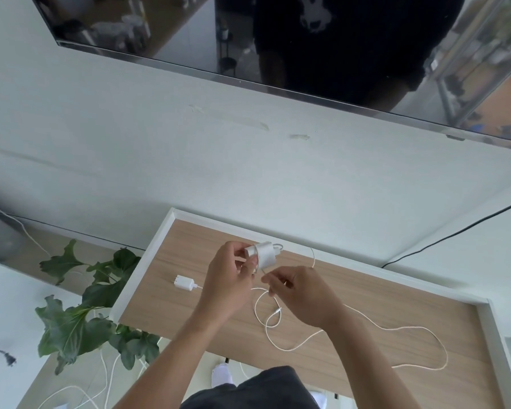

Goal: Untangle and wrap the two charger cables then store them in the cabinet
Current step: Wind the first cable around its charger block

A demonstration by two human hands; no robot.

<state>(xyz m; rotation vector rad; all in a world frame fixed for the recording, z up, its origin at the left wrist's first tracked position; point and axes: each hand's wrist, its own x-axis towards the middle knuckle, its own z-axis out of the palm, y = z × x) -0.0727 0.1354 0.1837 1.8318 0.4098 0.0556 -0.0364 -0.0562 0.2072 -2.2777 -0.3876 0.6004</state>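
My left hand clamps a white boxy charger, long axis lying left-right. My right hand pinches its thin white cable, looped over woodgrain cabinet top.

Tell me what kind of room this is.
Probably a home living room: a wall-mounted TV hangs above a low wooden-topped cabinet, with a leafy houseplant beside it.
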